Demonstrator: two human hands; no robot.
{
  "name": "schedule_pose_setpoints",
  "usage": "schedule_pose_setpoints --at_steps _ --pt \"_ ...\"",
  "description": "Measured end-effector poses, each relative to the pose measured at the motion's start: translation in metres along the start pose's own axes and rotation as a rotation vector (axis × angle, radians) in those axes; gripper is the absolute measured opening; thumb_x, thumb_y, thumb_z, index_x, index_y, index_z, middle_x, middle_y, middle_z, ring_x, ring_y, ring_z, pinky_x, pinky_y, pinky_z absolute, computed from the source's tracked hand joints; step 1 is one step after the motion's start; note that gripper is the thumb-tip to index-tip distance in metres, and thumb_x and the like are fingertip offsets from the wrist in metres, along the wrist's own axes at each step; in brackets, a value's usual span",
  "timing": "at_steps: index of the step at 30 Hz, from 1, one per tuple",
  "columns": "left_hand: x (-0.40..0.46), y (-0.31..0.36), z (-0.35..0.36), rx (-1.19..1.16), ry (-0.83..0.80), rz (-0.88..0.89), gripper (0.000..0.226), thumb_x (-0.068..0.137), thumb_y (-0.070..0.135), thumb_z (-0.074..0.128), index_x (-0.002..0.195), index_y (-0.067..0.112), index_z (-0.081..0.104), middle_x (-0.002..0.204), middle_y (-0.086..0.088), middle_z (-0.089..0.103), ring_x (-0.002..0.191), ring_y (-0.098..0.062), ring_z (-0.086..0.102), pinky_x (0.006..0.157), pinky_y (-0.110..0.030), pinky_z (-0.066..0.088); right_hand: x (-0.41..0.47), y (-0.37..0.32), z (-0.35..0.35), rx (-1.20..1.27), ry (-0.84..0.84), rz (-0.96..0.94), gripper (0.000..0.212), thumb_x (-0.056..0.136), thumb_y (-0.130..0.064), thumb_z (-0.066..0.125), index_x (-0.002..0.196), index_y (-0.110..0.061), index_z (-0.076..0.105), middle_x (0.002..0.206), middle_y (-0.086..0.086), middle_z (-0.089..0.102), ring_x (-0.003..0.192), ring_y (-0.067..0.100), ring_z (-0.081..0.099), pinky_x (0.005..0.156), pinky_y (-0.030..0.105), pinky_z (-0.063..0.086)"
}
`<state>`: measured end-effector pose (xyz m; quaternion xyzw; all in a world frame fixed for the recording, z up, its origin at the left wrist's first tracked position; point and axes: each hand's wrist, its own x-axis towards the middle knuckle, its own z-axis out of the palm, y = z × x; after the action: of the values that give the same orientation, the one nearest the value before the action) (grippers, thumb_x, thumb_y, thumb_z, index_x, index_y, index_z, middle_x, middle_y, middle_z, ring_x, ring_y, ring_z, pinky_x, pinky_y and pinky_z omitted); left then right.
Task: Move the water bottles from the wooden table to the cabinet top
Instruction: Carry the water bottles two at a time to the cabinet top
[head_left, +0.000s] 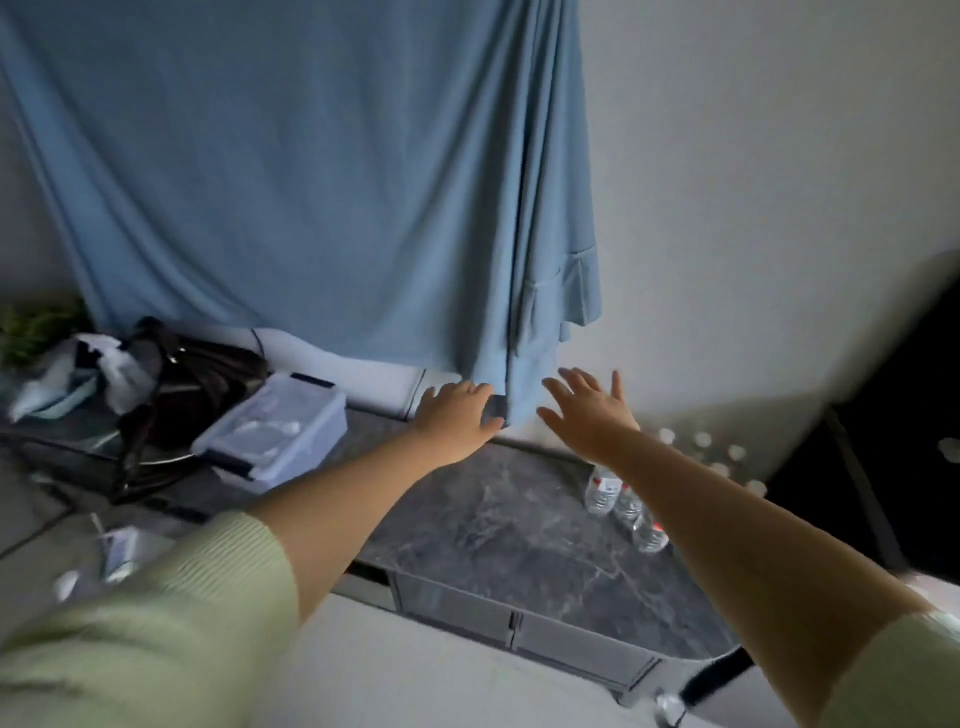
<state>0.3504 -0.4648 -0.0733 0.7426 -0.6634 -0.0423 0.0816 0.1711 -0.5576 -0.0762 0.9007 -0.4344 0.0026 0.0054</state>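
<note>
Three clear water bottles (626, 506) with red-and-white labels stand in a row on the dark marbled cabinet top (493, 514), near its right end and partly hidden by my right forearm. Both my arms reach forward over the cabinet toward a hanging blue curtain (311, 182). My left hand (454, 415) is at the curtain's lower corner, with a small dark thing (496, 408) between its fingers and thumb. My right hand (589, 410) hovers just right of the curtain, fingers spread, holding nothing.
A clear lidded plastic box (270, 431), a dark bag (197, 374) and crumpled cloths (67, 379) crowd the cabinet's left part. Blurred white round caps (701, 441) show at the right, beside a dark opening (893, 415). The cabinet's drawers (514, 623) face me.
</note>
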Motion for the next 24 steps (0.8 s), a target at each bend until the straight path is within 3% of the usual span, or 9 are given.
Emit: schedule_pose_setpoints --at_steps 8,13,20,24 --pt "-0.153 -0.137 -0.038 0.071 0.1 -0.288 0.044 0.094 0.044 0.043 0.128 0.016 0.046 0.124 -0.008 0.055 0.119 -0.03 0.05 0.096 -0.042 0.037 0.003 -0.188 -0.005 0.029 -0.02 -0.269 0.054 0.101 -0.048 0.03 0.15 -0.026 0.026 0.16 0.001 0.018 0.148 0.019 0.013 0.118 0.053 0.003" --pt "-0.313 -0.231 -0.051 0.129 0.054 -0.536 0.049 0.093 0.046 0.044 0.133 0.017 0.044 0.132 -0.007 0.053 0.124 -0.027 0.047 0.102 -0.043 0.037 -0.03 -0.345 0.009 0.039 -0.068 -0.454 0.055 0.101 -0.048 0.027 0.151 -0.024 0.021 0.16 0.003 0.018 0.147 0.023 0.019 0.118 0.049 0.013" --pt "-0.544 -0.32 -0.079 0.204 0.063 -0.987 0.05 0.093 0.047 0.043 0.135 0.02 0.041 0.128 -0.008 0.053 0.12 -0.027 0.05 0.101 -0.039 0.034 -0.112 -0.578 0.021 0.041 -0.079 -0.875 0.051 0.1 -0.047 0.033 0.141 -0.017 0.038 0.144 0.01 0.044 0.134 0.028 0.041 0.111 0.039 0.03" --pt "-0.647 -0.333 -0.087 0.171 0.064 -1.202 0.053 0.095 0.048 0.04 0.138 0.017 0.037 0.135 -0.008 0.047 0.125 -0.026 0.045 0.105 -0.039 0.03 -0.15 -0.672 0.019 -0.005 -0.103 -1.054 0.052 0.101 -0.049 0.029 0.141 -0.017 0.039 0.141 0.008 0.046 0.129 0.027 0.045 0.11 0.041 0.033"
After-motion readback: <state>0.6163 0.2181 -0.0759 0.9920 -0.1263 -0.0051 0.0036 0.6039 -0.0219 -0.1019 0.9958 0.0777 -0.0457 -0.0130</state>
